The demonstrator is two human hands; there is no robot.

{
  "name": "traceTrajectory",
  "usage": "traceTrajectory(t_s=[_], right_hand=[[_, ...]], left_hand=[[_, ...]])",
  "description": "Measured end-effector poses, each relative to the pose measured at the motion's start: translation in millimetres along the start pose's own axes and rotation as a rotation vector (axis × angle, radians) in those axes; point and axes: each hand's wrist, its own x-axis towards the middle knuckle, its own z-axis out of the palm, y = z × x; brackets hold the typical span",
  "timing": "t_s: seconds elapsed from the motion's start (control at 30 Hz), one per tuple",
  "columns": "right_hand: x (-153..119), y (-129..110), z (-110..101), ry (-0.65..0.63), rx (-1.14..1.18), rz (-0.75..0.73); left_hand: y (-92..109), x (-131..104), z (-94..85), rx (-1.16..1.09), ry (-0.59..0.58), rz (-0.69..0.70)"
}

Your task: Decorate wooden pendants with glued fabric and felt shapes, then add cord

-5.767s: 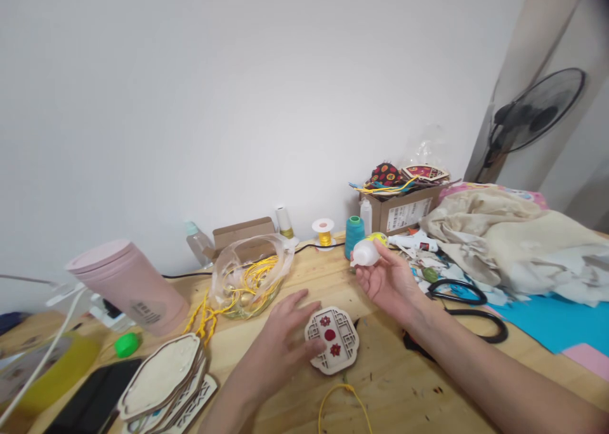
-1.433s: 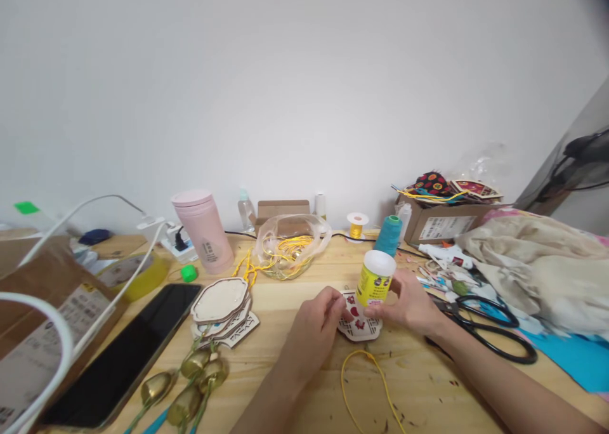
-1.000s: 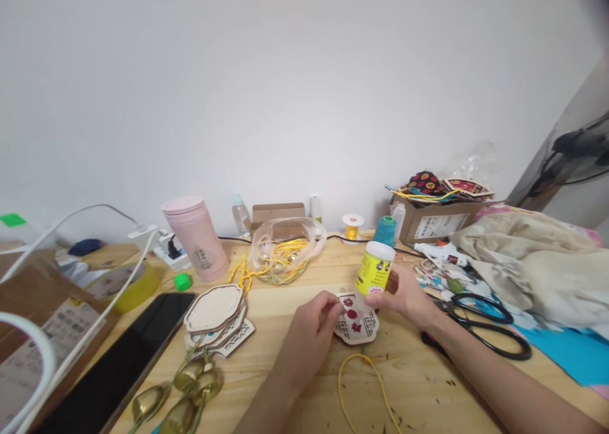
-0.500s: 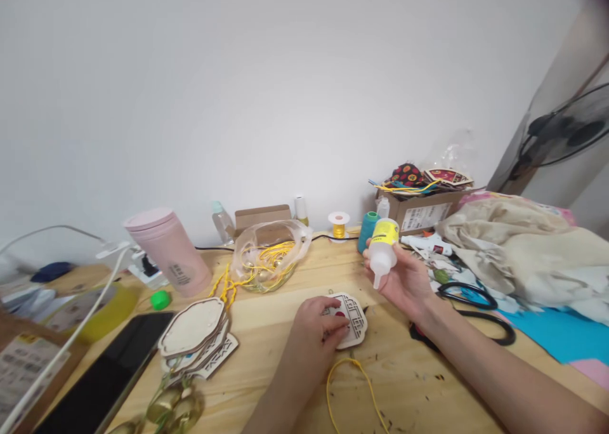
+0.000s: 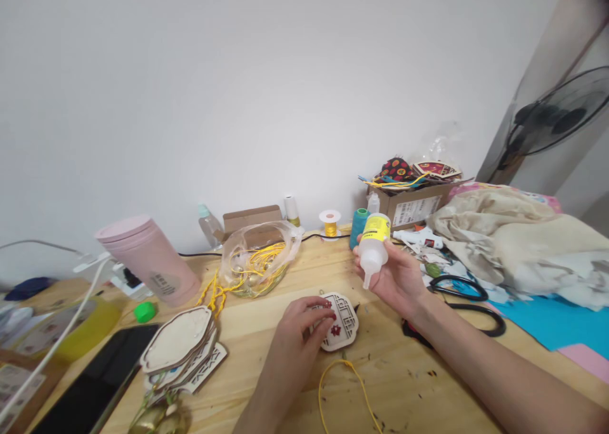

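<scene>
My right hand (image 5: pixel 399 275) is wrapped round a clear squeeze bottle (image 5: pixel 373 253) with a yellow label, held above the table with its nozzle tilted downward. My left hand (image 5: pixel 299 326) is over a pale wooden plaque (image 5: pixel 346 323) with scalloped edges and cut-out lattice, lying flat. Thumb and fingers come together there on a small red piece, partly hidden by the fingertips. Red flower shapes (image 5: pixel 335 330) show on the plaque beside them. A loop of yellow cord (image 5: pixel 343 363) lies just in front of the plaque.
At left are stacked wooden plaques (image 5: pixel 178 339), a phone (image 5: pixel 95 383), a green cap (image 5: pixel 144 311) and a pink tumbler (image 5: pixel 147 256). Behind stand a bag of yellow cords (image 5: pixel 261 263) and a teal thread spool (image 5: pixel 359 228). Black-handled scissors (image 5: pixel 476 320) and cloth (image 5: pixel 504 231) lie right.
The view has shifted slightly, so things sit further left. My left fingers have drawn back a little, uncovering more red flowers on the plaque. The bottle stays in my right hand.
</scene>
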Motion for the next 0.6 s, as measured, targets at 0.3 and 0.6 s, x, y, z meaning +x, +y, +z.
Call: traceTrajectory(t_s=[0.3,0.6], right_hand=[[0.2,-0.7,0.8,0.004,0.016,0.001],[1.2,-1.6,-0.3,-0.006,-0.011,-0.008]], left_hand=[[-22.3,-24.6,-0.6,0.477,0.036,0.305],[-16.5,-28.9,4.6,0.736,-0.001,0.291]])
